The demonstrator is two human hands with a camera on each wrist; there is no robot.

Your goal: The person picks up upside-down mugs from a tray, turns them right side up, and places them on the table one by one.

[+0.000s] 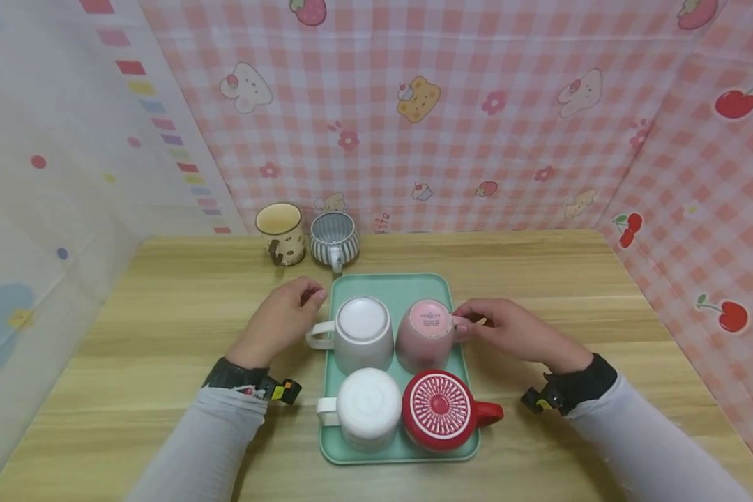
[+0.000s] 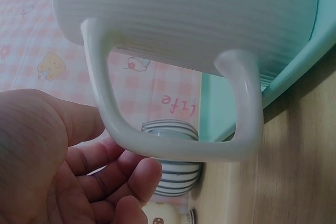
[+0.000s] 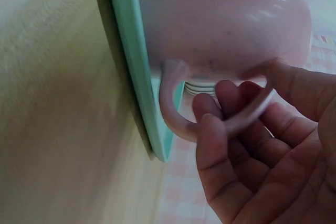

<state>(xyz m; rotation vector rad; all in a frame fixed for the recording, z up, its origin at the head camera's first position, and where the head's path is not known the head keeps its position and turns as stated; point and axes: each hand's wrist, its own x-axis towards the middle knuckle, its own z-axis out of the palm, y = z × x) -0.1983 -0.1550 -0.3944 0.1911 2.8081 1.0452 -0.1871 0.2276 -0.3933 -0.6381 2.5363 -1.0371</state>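
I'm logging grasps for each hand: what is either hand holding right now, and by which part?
The right hand grips the upside-down pink ceramic mug by its handle. The left hand holds nothing; its fingers sit just beside the white ribbed mug's handle.

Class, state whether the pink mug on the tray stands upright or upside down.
Upside down: the pink mug shows its printed base on top, rim down on the green tray.

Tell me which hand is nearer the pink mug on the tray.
Right. The right hand has its fingers at the pink mug handle; the left hand sits beyond the grey-white mug, by that mug's handle.
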